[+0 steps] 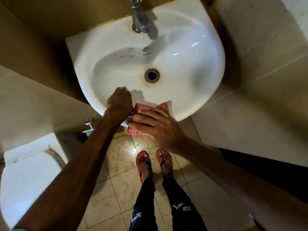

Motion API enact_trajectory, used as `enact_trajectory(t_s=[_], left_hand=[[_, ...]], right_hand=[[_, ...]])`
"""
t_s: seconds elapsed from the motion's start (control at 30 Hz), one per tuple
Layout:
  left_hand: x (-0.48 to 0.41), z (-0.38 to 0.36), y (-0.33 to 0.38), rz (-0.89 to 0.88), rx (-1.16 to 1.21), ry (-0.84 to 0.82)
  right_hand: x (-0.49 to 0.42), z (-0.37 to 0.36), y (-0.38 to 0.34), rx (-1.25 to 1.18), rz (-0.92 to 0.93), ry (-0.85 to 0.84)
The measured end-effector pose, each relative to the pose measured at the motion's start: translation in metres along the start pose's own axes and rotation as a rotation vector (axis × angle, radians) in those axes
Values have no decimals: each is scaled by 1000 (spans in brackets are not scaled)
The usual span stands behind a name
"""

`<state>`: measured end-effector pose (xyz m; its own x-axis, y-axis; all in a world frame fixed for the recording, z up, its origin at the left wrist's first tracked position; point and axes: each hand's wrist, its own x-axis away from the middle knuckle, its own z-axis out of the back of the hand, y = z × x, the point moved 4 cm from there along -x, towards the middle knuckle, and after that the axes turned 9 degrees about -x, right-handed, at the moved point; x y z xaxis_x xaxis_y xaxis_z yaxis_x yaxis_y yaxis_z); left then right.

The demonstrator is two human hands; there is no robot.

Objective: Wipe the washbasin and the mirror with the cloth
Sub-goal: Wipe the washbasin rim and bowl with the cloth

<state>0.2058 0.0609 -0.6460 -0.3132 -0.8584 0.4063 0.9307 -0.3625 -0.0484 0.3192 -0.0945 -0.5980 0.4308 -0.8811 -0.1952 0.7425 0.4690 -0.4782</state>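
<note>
My right hand (155, 124) lies flat, fingers straight, pressing the red cloth (144, 107) onto the front rim of the washbasin (191, 67). My left hand (119, 101) curls over that rim beside it. Part of the cloth overhangs the edge, so a slack press could drop it onto the floor (121, 152).

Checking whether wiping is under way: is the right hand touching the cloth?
Touching. The head view shows the right hand lying flat on the pink cloth, over the washbasin front rim.
</note>
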Motion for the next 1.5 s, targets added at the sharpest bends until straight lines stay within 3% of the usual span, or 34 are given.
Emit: enact_trajectory(t_s=[0.23,0.4,0.6,0.83,1.03,1.13,1.23,1.4,1.5], left_hand=[[-4,7,-1,-54,-43,-73],[-2,6,-1,-14,-16,-66],[3,4,3,-6,60,-49],[2,5,-3,-73,47,-89],[1,10,-1,-65,38,-129],[6,10,0,-54,67,-101],[10,12,11,-67,121,-61],[19,9,40,-152,176,-61],[19,11,43,-124,188,-74]], right_hand=[[44,40,40,93,51,1],[70,69,79,93,-38,-3],[47,48,40,55,-103,53],[0,12,11,-86,-104,-69],[51,53,51,49,-29,-91],[78,86,94,26,-103,-85],[72,92,104,25,-146,-154],[33,89,91,27,-372,-468],[1,76,94,154,-399,-568]])
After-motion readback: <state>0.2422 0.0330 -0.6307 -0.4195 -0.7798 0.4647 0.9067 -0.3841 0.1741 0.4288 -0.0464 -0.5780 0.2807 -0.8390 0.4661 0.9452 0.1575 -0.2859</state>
